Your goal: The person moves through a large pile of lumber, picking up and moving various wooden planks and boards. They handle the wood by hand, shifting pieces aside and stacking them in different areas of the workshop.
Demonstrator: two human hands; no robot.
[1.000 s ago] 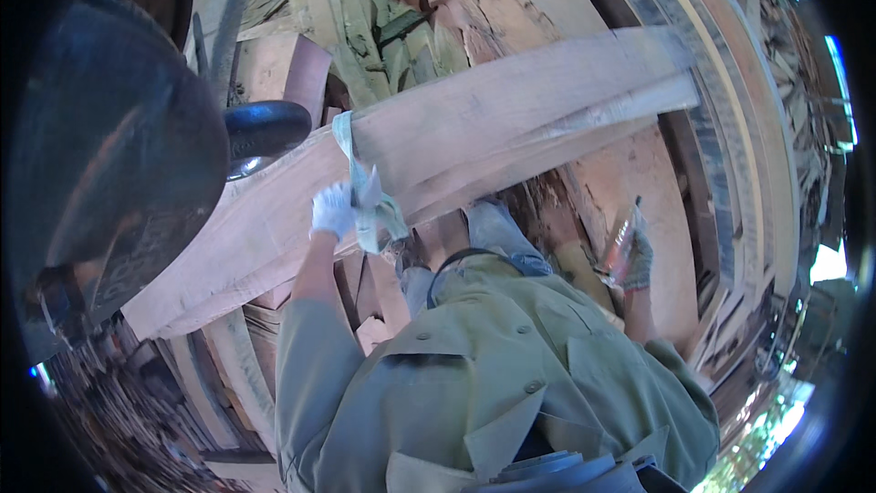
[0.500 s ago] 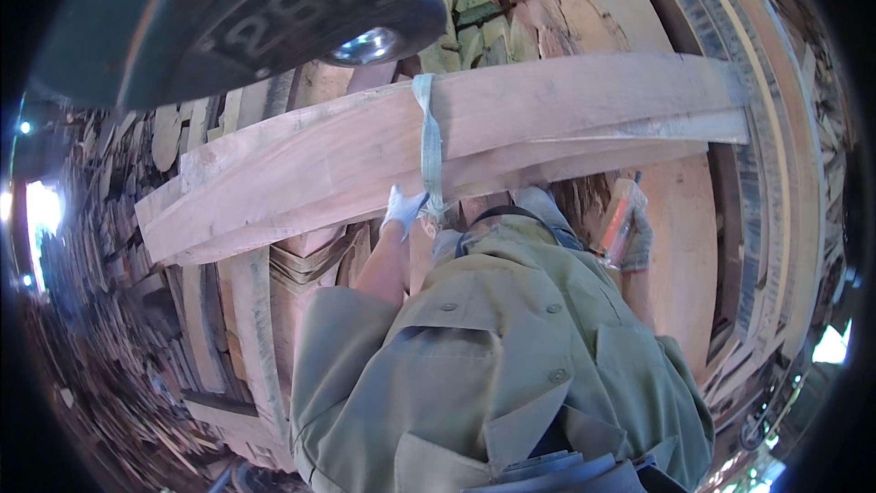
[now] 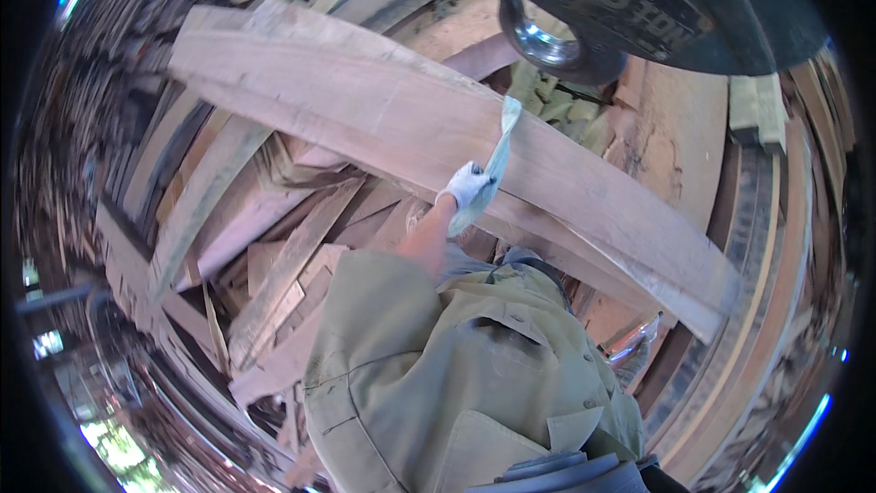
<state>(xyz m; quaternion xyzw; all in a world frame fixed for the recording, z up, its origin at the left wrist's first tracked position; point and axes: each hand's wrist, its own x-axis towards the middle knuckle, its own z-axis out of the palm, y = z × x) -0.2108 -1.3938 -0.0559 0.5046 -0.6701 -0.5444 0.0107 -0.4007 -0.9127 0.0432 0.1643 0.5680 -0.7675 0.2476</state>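
The pale strap (image 3: 505, 139) is laid across the stacked planks (image 3: 365, 87) and is pinched by the curled fingers of the gloved left hand (image 3: 465, 184); a red-and-clear container (image 3: 630, 340) is held in the right hand (image 3: 632, 365), low beside the shirt (image 3: 511, 383); the strap is already passed over the planks but is not hung on the hook (image 3: 543, 53), which is set apart from it under a dark block (image 3: 776, 27), cut off by the upper edge; whether the strap is closed underneath cannot be told; the right fingers are mostly hidden, and the container's contents are blurred.
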